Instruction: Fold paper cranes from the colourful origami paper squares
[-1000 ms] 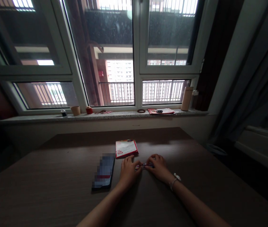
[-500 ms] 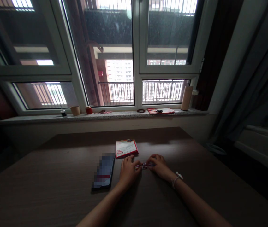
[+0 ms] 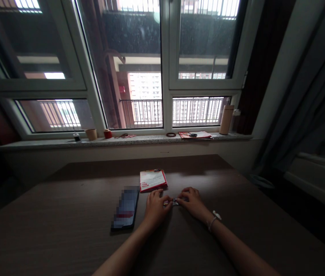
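Here, left hand (image 3: 155, 207), right hand (image 3: 192, 204) pinch one small piece (image 3: 175, 203); one phone (image 3: 126, 209) nearby.

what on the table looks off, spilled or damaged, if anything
Only the phone: its left side looks blocky, likely image masking rather than damage. Nothing looks spilled. The small piece between the left hand and right hand is too hidden to judge.

The head camera looks forward, down across the table (image 3: 64, 207)
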`<state>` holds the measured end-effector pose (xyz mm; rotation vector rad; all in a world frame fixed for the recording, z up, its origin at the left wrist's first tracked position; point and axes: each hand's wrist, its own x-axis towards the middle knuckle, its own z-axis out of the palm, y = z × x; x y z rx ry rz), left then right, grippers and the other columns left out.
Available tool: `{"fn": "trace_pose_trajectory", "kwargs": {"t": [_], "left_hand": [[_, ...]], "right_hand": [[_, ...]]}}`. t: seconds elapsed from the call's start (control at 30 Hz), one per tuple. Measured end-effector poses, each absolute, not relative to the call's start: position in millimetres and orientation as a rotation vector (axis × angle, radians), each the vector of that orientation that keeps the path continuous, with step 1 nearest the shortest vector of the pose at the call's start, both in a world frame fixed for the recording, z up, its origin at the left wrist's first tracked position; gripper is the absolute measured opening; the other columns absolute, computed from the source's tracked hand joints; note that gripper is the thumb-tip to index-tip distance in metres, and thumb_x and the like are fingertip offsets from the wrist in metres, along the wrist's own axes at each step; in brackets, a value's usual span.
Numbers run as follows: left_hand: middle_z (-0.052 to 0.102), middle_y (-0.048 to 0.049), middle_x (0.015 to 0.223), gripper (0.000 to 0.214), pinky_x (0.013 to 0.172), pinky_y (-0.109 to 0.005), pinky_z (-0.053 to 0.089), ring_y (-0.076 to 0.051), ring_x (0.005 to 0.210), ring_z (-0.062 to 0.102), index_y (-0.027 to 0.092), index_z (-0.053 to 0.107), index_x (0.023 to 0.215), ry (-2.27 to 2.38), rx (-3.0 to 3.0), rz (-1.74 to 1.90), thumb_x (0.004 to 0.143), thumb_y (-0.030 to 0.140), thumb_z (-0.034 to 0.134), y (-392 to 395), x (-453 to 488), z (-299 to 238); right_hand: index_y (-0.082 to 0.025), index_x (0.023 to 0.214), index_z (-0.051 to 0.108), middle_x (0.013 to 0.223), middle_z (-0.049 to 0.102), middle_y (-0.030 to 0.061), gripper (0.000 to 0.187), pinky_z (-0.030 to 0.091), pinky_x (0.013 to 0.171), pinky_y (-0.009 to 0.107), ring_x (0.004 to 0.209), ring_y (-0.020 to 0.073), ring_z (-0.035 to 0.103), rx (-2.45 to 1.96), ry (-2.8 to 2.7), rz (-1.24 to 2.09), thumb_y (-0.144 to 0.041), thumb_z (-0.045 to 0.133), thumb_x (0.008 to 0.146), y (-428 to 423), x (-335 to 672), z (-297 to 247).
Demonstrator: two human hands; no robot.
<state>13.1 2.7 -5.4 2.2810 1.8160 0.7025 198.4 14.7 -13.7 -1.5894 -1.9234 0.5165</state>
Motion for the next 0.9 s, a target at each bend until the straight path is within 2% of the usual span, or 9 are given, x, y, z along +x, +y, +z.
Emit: {"fn": "trace_pose_trajectory", "kwargs": {"t": [0.13,0.4,0.67,0.9], "left_hand": [[0.056,-0.0054,0.129,0.019,0.107,-0.043,0.030,-0.027,0.125,0.043,0.032,0.075,0.094,1.829,2.271,0.696,0.084,0.040,0.061,2.7,13.5,-4.4],[0.056,-0.0050,0.128,0.020,0.106,-0.042,0.030,-0.026,0.125,0.042,0.033,0.074,0.096,1.817,2.274,0.685,0.080,0.040,0.065,2.7,14.2,-3.7],[0.054,-0.0051,0.133,0.020,0.106,-0.042,0.032,-0.027,0.126,0.042,0.034,0.073,0.098,1.798,2.279,0.610,0.083,0.036,0.062,3.2,10.5,1.1],[0.050,-0.0039,0.140,0.023,0.110,-0.045,0.029,-0.027,0.131,0.040,0.036,0.072,0.104,1.741,2.290,0.566,0.084,0.034,0.059,4.7,5.9,-1.4]], "right_hand": [[-0.028,0.088,0.072,0.112,0.057,0.0048,0.017,0.032,0.101,0.034,0.114,0.0243,0.045,-1.606,-1.936,0.420,-0.041,0.066,0.079,9.8,193.4,-10.7],[-0.028,0.089,0.070,0.113,0.056,0.0052,0.021,0.032,0.099,0.035,0.113,0.0247,0.045,-1.622,-1.968,0.388,-0.046,0.063,0.081,9.1,191.9,-10.0],[-0.027,0.088,0.070,0.113,0.056,0.0052,0.016,0.032,0.100,0.034,0.115,0.0252,0.045,-1.633,-1.927,0.407,-0.037,0.070,0.076,11.1,191.0,-16.0],[-0.026,0.086,0.071,0.113,0.056,0.0056,0.014,0.034,0.099,0.033,0.114,0.0254,0.046,-1.623,-1.916,0.431,-0.034,0.071,0.075,9.6,192.2,-11.4]]}}
